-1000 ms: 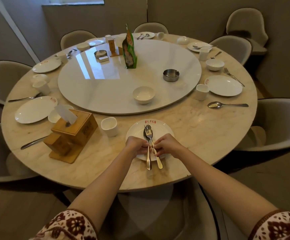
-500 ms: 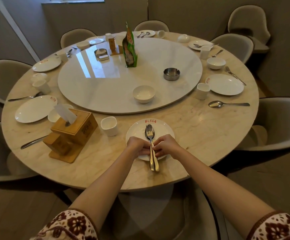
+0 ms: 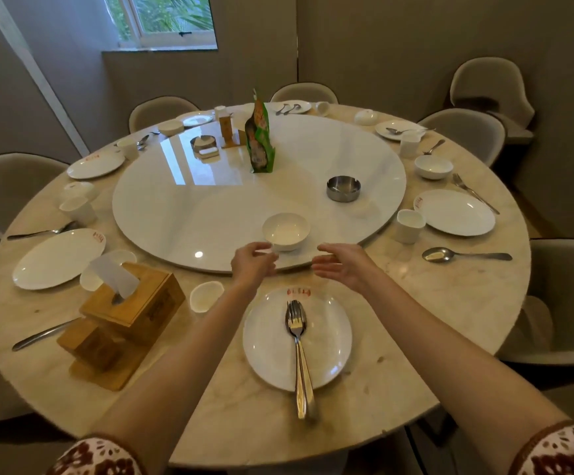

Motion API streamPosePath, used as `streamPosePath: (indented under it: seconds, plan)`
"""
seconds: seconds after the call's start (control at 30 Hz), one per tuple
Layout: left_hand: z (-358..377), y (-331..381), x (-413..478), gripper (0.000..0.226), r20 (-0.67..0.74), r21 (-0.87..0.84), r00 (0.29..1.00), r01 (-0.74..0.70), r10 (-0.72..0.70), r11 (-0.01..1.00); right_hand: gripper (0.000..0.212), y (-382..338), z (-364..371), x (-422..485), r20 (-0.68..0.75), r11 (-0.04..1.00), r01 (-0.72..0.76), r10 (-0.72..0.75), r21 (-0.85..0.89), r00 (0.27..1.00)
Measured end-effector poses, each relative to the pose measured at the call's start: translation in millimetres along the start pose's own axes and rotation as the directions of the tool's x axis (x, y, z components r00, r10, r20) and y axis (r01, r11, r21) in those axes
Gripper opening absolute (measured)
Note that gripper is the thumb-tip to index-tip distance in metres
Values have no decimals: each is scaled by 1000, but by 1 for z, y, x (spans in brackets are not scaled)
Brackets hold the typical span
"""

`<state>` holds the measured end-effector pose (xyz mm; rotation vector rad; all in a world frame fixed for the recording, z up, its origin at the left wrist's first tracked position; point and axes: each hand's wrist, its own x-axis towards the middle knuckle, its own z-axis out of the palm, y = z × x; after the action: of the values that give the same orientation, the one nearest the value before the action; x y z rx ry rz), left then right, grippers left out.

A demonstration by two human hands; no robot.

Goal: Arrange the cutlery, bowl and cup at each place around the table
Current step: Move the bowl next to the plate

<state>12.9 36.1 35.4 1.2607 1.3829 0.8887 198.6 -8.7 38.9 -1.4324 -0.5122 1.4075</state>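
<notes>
A fork and spoon (image 3: 297, 341) lie stacked together on the white plate (image 3: 268, 341) in front of me, handles over the plate's near rim. A white cup (image 3: 206, 295) stands left of the plate. A white bowl (image 3: 286, 231) sits on the near edge of the turntable (image 3: 210, 200). My left hand (image 3: 253, 265) reaches to the bowl's left side, fingers apart, fingertips close to its base. My right hand (image 3: 342, 265) is open just right of the bowl, holding nothing.
A wooden tissue box (image 3: 121, 317) stands at the near left. On the turntable are a steel ashtray (image 3: 343, 188) and a green packet (image 3: 260, 138). Other places around the round table (image 3: 416, 337) hold plates, cups, bowls and cutlery. Chairs ring the table.
Both hands let go of the fork and spoon, left stacked on the plate, and moved forward to either side of the bowl. The camera moved closer over the table.
</notes>
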Motion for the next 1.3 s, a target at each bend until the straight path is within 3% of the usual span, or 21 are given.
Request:
streamPosePath:
  seconds: [0.17, 0.27, 0.4, 0.6, 0.87, 1.1, 1.3]
  plan:
    - [3, 13, 70, 51, -49, -6, 996, 78, -78, 997, 39, -29, 8, 54, -30, 999, -14, 13, -43, 999]
    - [6, 11, 96, 53, 9, 23, 983, 181, -181, 983, 46, -34, 11, 81, -47, 994, -48, 43, -103, 998]
    - [10, 9, 113, 48, 89, -72, 955, 291, -284, 954, 46, -35, 13, 107, -36, 989, -79, 75, -124, 997]
    - [13, 5, 127, 37, 117, -113, 963, 256, -243, 960, 38, -31, 17, 125, 13, 988, -69, 71, -136, 997]
    - [20, 12, 104, 36, 186, -119, 944, 298, -273, 947, 37, -26, -4, 103, -37, 994, -80, 77, -79, 996]
    - [44, 26, 55, 36, 274, -54, 909, 339, -312, 939, 27, -24, -44, 45, -110, 996, -87, 84, -19, 990]
    - [70, 24, 25, 32, 288, 54, 913, 287, -290, 957, 27, -10, -76, 13, -168, 995, -103, 99, -16, 981]
